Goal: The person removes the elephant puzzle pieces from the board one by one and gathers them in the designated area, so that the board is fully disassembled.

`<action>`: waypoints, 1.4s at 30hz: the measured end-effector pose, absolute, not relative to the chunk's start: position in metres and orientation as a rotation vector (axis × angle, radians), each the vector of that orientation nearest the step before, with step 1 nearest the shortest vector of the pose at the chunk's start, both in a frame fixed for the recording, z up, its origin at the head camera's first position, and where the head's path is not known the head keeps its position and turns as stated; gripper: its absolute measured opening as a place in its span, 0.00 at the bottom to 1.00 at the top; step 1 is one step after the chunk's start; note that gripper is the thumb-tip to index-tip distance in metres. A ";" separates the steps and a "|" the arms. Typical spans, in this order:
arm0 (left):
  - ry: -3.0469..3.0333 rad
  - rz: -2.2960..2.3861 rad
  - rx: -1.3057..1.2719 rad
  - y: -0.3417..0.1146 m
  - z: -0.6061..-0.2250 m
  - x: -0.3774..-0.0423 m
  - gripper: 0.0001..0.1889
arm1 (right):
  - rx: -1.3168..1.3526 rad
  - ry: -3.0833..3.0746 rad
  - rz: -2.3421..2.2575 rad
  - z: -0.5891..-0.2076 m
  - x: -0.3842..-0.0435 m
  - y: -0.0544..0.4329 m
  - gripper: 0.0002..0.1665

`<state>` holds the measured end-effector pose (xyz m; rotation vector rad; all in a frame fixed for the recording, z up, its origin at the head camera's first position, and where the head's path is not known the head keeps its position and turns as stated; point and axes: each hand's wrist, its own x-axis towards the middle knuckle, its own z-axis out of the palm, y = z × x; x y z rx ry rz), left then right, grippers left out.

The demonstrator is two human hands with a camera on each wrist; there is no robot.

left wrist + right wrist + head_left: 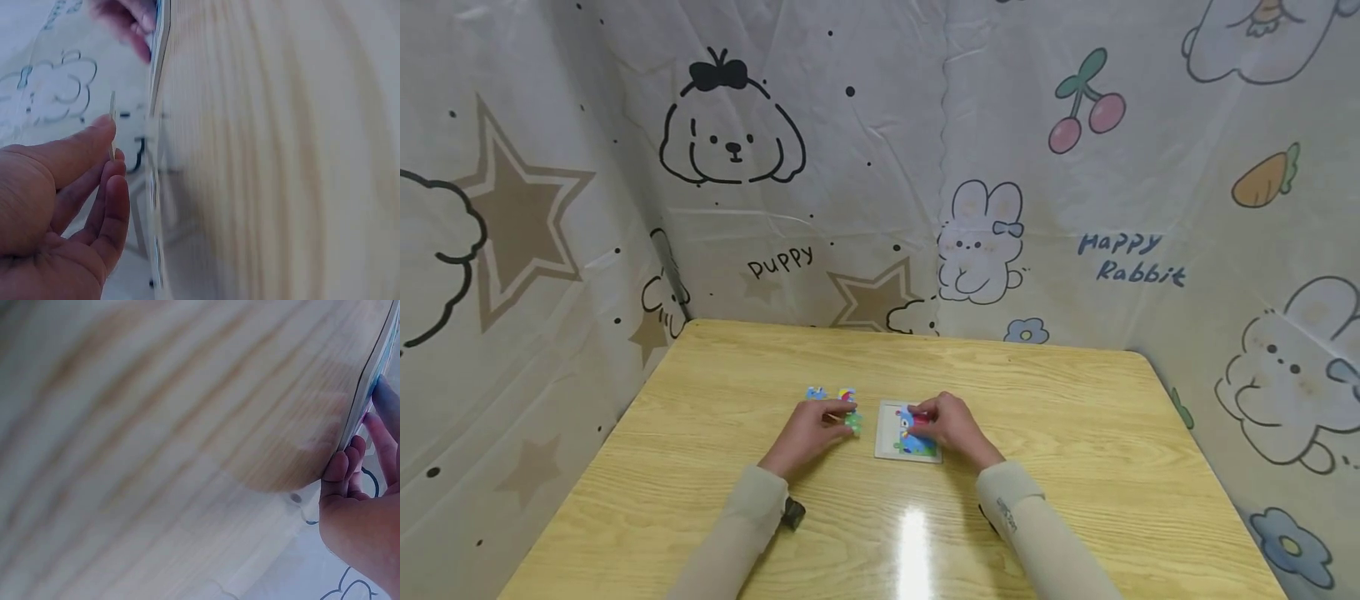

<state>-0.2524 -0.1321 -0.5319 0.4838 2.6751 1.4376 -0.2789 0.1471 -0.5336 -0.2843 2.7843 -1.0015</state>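
Observation:
My left hand (811, 433) pinches a small green puzzle piece (852, 423) between thumb and fingers, just left of the tray. Edge-on in the left wrist view, this piece (113, 125) looks thin, and it is held off the table. My right hand (953, 423) reaches over the white puzzle tray (886, 433), with thumb and forefinger about a reddish puzzle piece (920, 420) that they partly cover. Blue puzzle pieces (917, 448) fill the tray's right part; its left strip is bare. In the right wrist view, curled lower fingers (336, 467) touch the tray's edge.
Loose puzzle pieces lie behind my left hand, among them a blue one (816, 392) and a red and yellow one (847, 394). The wooden table (1060, 417) reaches back to a printed curtain (865, 167).

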 end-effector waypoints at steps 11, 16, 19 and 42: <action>2.738 1.357 0.467 -0.189 -0.524 -0.267 0.21 | -0.271 2.786 -1.026 -0.531 -0.279 0.145 0.21; 2.732 1.310 0.460 -0.213 -0.525 -0.278 0.24 | -0.260 2.776 -1.036 -0.530 -0.278 0.144 0.21; 2.740 1.274 0.470 -0.226 -0.526 -0.285 0.25 | -0.265 2.770 -1.045 -0.530 -0.278 0.143 0.21; 2.812 1.146 0.471 -0.258 -0.528 -0.310 0.21 | -0.266 2.777 -1.018 -0.533 -0.279 0.146 0.22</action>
